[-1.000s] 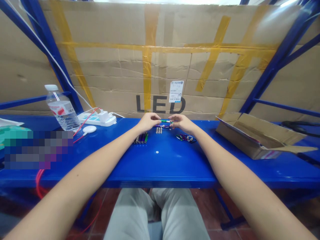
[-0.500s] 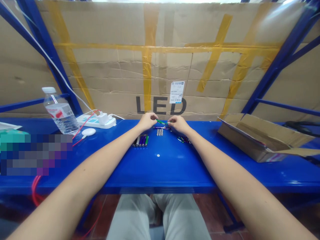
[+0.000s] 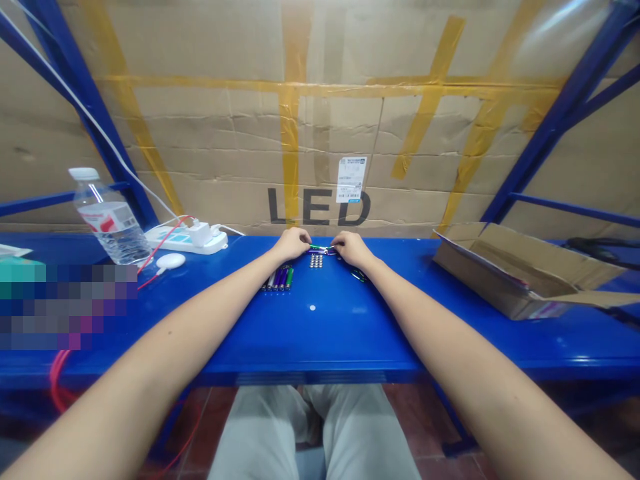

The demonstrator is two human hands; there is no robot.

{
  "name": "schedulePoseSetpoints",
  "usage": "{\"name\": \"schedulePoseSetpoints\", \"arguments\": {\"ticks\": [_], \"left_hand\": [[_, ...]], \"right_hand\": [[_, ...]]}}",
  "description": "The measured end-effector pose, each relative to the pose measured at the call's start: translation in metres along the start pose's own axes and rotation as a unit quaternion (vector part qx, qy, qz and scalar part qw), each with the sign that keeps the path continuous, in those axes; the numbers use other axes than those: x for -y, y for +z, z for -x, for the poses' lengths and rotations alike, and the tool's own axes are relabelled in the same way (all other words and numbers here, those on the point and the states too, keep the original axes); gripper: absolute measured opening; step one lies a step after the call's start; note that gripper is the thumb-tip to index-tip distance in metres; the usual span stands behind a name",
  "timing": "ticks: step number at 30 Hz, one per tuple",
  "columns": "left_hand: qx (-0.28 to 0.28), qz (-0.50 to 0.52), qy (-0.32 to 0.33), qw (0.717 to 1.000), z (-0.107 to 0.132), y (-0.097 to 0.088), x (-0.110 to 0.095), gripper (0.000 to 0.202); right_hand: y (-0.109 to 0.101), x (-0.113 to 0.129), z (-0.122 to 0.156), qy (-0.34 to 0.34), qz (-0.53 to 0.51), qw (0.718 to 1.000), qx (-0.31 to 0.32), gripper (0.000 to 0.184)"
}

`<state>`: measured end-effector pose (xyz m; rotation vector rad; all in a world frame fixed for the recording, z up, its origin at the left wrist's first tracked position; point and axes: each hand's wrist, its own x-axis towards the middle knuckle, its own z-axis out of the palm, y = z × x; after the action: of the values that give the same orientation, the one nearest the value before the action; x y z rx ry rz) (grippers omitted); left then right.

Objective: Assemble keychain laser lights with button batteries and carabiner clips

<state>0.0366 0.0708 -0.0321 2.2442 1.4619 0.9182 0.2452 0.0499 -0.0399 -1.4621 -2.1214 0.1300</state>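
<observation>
At the table's far side, my left hand [image 3: 291,245] is closed in a pinch on a thin green metal tube [image 3: 315,247]. My right hand [image 3: 354,249] is pinched at the tube's right end, on a small part mostly hidden by the fingers. A purple piece [image 3: 319,253] lies just beneath the tube. Several small silver button cells [image 3: 317,261] are grouped in rows in front of it. Below my left wrist is a row of coloured tubes [image 3: 281,278], purple, green and silvery. Coloured clip-like loops [image 3: 358,275] lie under my right wrist, partly covered.
An open cardboard box [image 3: 505,287] stands at the right of the blue table [image 3: 320,340]. On the left are a water bottle [image 3: 113,223], a white power strip [image 3: 215,243], a white round puck [image 3: 171,261] and red cable [image 3: 60,380]. Large taped cardboard [image 3: 240,147] rises behind.
The green tube has come down slightly and lies more level, close above the purple piece. Both hands stay close together. The whole view has shifted a little.
</observation>
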Motion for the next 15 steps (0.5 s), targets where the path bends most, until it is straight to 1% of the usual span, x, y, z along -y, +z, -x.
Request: {"name": "schedulePoseSetpoints", "arguments": {"ticks": [8,10,13,15], "left_hand": [[0.015,-0.013,-0.009,1.000,-0.0028,-0.0001,0.0039,0.019],[0.025,-0.005,0.001,1.000,-0.0032,0.0004,0.0051,0.021],[0.054,0.015,0.021,0.998,-0.0037,0.0015,0.0067,0.025],[0.063,0.021,0.023,0.998,-0.0040,0.0017,0.0075,0.025]], "right_hand": [[-0.0030,0.0033,0.0021,-0.005,0.033,0.998,0.047,0.032],[-0.0031,0.0037,0.0026,-0.003,0.027,0.998,0.048,0.035],[-0.0018,0.0021,0.0024,-0.002,0.013,0.999,0.042,0.039],[-0.0010,-0.0003,0.0018,-0.005,0.001,0.999,0.037,0.042]]}}
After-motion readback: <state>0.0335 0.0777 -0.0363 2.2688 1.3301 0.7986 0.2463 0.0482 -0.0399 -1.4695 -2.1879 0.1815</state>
